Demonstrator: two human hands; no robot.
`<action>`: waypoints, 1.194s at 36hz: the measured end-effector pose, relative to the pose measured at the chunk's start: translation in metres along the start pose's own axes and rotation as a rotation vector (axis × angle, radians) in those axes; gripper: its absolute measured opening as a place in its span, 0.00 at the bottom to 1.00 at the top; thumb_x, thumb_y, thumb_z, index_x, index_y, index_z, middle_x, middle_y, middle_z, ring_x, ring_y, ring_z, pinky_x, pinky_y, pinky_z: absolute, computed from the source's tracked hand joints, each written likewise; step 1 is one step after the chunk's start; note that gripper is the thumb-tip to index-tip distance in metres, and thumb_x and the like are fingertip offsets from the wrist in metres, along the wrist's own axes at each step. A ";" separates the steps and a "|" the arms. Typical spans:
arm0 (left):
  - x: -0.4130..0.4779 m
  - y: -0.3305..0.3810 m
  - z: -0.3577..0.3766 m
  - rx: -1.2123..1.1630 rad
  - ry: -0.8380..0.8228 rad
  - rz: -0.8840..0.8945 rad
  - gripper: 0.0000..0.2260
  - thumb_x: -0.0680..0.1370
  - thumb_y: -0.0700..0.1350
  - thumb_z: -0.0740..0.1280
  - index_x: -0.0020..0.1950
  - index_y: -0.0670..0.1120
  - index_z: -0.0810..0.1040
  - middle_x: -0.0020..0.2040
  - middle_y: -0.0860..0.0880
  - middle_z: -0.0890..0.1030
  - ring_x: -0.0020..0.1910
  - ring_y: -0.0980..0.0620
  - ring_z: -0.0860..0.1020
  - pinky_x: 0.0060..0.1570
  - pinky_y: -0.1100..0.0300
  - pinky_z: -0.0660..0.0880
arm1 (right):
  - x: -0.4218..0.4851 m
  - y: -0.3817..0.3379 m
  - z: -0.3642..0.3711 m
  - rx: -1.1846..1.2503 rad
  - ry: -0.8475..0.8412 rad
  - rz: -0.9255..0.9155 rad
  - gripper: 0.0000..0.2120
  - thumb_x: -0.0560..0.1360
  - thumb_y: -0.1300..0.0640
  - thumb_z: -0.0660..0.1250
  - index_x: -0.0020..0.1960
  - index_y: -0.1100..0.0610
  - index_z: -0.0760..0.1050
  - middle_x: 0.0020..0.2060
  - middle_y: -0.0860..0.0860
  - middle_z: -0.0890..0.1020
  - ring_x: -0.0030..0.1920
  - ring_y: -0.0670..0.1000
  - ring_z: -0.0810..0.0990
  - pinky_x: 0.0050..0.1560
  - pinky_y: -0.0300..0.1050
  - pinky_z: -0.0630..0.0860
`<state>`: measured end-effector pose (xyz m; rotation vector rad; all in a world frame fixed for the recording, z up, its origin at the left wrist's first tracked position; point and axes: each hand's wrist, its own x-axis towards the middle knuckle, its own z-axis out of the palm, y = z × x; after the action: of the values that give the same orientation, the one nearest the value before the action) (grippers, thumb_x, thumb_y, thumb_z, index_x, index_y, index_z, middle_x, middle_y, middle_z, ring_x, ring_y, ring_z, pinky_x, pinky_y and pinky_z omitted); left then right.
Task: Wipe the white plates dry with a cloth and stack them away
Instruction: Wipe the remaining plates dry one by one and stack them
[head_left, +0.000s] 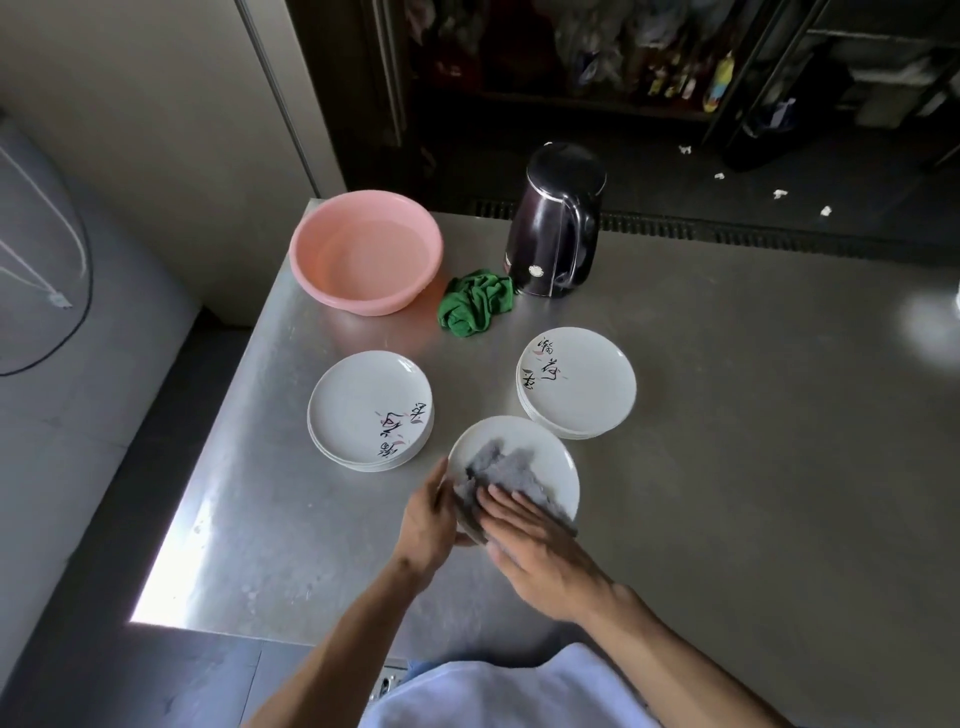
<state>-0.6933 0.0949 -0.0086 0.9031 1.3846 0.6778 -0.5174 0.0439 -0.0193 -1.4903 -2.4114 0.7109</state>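
Left grip (431, 514) curls round the near-left rim of the plate (524, 434), near the bench (727, 415) front, between the left stack (363, 395) and right stack (587, 395). Right grip (540, 561), fingers flat, presses a grey cloth (498, 462) onto it. Hard rubbing could likely twist the plate loose.

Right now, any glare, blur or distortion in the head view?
Head view: hard glare on the table's near-left edge and a blown-out patch at far right; back shelves dark, soft; right hand and grey cloth slightly smeared on the plate; wide-angle bends straight edges.
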 end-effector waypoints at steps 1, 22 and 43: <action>0.001 0.002 -0.003 0.012 0.012 0.005 0.18 0.88 0.39 0.54 0.75 0.51 0.71 0.61 0.40 0.82 0.52 0.42 0.85 0.41 0.42 0.85 | -0.002 0.006 -0.003 -0.029 -0.013 -0.010 0.24 0.85 0.50 0.52 0.78 0.56 0.63 0.79 0.48 0.59 0.80 0.45 0.53 0.79 0.45 0.49; 0.047 0.044 0.023 -0.193 0.131 0.088 0.18 0.86 0.38 0.51 0.66 0.54 0.76 0.64 0.46 0.80 0.59 0.44 0.83 0.40 0.44 0.84 | 0.021 0.006 -0.040 -0.170 0.048 0.192 0.25 0.85 0.47 0.49 0.80 0.54 0.57 0.80 0.47 0.56 0.80 0.46 0.50 0.79 0.47 0.41; 0.106 0.083 0.096 -0.129 0.171 -0.046 0.20 0.85 0.38 0.53 0.71 0.54 0.75 0.62 0.47 0.78 0.52 0.46 0.82 0.31 0.56 0.83 | -0.028 0.030 -0.022 0.394 0.202 0.695 0.20 0.85 0.50 0.53 0.75 0.52 0.68 0.71 0.48 0.74 0.71 0.47 0.71 0.71 0.40 0.65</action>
<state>-0.5794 0.2136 0.0026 0.7230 1.4900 0.8146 -0.4716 0.0361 -0.0132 -2.0848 -1.4660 1.0242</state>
